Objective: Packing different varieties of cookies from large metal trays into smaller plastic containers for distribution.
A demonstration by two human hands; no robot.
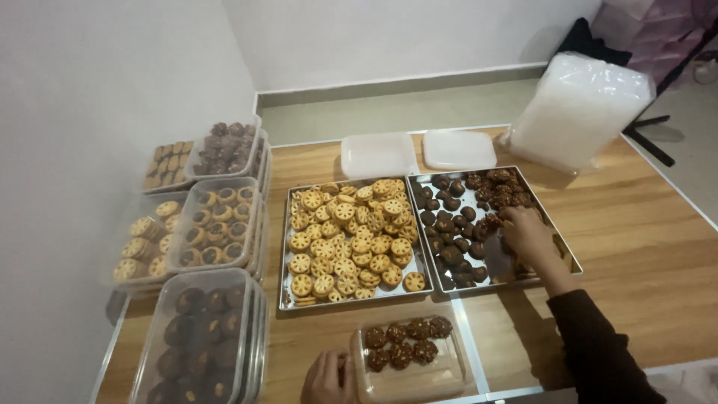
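Clear plastic box (415,370) at the table's near edge: back half holds two rows of dark nut-topped cookies (407,343), front half bare, so roughly half filled by my estimate. Left hand (327,380) grips the box's left wall, fingers curled on it. Right hand (528,233) reaches into the right metal tray (565,251), fingers bent over dark cookies; whether it has one pinched, cannot tell. That tray is partly emptied on its near right side. Left tray (285,288) full of golden lattice cookies. Filled boxes (217,221) stacked at left; two lids (378,153) behind the trays.
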